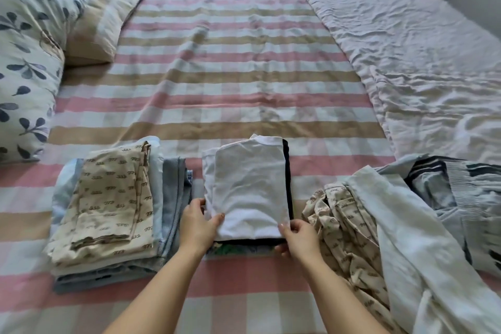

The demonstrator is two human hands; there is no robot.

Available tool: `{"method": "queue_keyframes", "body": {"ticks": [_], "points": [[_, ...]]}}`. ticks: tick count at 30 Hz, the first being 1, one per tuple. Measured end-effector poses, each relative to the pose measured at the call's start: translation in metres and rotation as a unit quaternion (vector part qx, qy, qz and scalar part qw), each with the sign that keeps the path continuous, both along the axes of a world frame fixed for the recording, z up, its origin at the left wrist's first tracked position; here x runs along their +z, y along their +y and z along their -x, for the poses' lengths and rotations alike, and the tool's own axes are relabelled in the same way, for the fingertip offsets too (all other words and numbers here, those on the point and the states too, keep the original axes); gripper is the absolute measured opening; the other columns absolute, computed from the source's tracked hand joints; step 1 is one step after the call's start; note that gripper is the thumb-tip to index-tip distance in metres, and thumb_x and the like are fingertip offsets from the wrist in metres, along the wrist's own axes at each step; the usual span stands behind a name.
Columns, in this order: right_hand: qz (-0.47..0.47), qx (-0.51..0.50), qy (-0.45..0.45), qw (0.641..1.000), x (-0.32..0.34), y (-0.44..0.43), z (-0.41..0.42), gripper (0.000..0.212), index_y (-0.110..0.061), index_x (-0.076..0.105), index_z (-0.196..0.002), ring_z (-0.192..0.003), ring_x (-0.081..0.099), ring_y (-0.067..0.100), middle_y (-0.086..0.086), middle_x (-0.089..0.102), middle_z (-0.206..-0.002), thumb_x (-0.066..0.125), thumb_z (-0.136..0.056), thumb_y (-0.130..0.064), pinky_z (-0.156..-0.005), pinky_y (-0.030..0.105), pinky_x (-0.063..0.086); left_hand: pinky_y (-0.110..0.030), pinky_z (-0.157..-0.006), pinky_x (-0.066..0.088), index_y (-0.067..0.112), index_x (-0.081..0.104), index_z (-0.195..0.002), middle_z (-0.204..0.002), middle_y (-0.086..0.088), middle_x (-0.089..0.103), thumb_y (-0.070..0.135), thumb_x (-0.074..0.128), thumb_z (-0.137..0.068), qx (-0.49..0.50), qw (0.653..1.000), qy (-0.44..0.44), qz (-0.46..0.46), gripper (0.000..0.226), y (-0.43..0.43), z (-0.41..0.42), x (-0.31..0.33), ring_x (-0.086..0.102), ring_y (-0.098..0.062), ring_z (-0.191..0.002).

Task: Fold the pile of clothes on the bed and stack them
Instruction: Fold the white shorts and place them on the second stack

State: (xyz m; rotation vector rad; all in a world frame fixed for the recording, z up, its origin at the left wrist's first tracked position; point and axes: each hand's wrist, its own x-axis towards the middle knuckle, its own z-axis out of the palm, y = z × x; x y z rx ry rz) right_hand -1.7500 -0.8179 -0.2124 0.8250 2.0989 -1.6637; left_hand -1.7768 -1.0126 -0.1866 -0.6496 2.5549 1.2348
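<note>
A folded white shirt [248,187] lies on top of a small stack with a dark garment [287,171] under it, near the bed's front edge. My left hand [198,222] pinches the shirt's near left corner. Its near right corner is pinched by my right hand [296,237]. To the left stands a taller stack of folded clothes [113,206] topped by a beige printed piece. An unfolded pile [406,225] of beige printed, pale blue and striped garments lies to the right.
The bed [230,76] has a pink, beige and white checked sheet. Pillows [29,57] sit at the left. A crumpled pale quilt [406,57] covers the right side. A wall runs along the far edge.
</note>
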Motion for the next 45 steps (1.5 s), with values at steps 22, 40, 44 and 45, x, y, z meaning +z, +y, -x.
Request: {"method": "queue_keyframes", "body": {"ticks": [22, 40, 44, 45], "points": [[-0.201, -0.162, 0.046, 0.965, 0.050, 0.240, -0.162, 0.015, -0.018, 0.063, -0.099, -0.092, 0.060, 0.013, -0.005, 0.063, -0.095, 0.059, -0.087, -0.010, -0.073, 0.018, 0.042, -0.016, -0.083, 0.041, 0.016, 0.065, -0.107, -0.107, 0.006, 0.060, 0.011, 0.057, -0.088, -0.408, 0.895, 0.176, -0.049, 0.021, 0.298, -0.107, 0.034, 0.053, -0.009, -0.101], [-0.187, -0.244, -0.129, 0.943, 0.022, 0.264, -0.235, 0.043, -0.017, 0.047, -0.122, -0.097, 0.062, 0.027, 0.005, 0.064, -0.107, 0.058, -0.080, -0.018, -0.079, 0.034, 0.050, -0.028, -0.080, 0.042, 0.022, 0.061, -0.114, -0.108, 0.006, 0.062, 0.014, 0.051, -0.090, -0.488, 0.862, 0.129, -0.031, 0.027, 0.393, -0.141, -0.008, 0.056, -0.015, -0.101], [-0.216, -0.233, -0.040, 0.947, 0.068, 0.254, -0.237, 0.033, -0.021, 0.052, -0.115, -0.086, 0.061, 0.017, -0.003, 0.065, -0.101, 0.056, -0.083, -0.012, -0.065, 0.026, 0.046, -0.017, -0.071, 0.044, 0.033, 0.062, -0.090, -0.084, 0.015, 0.067, 0.005, 0.055, -0.088, -0.378, 0.905, 0.102, -0.167, 0.029, 0.340, -0.133, 0.050, 0.059, 0.000, -0.081], [-0.224, -0.226, -0.014, 0.948, 0.084, 0.252, -0.237, 0.032, -0.022, 0.054, -0.112, -0.086, 0.060, 0.016, -0.004, 0.065, -0.099, 0.058, -0.082, -0.008, -0.063, 0.023, 0.043, -0.015, -0.069, 0.044, 0.035, 0.061, -0.087, -0.081, 0.016, 0.068, 0.003, 0.056, -0.087, -0.347, 0.912, 0.102, -0.192, 0.033, 0.323, -0.130, 0.067, 0.059, 0.003, -0.078]]}}
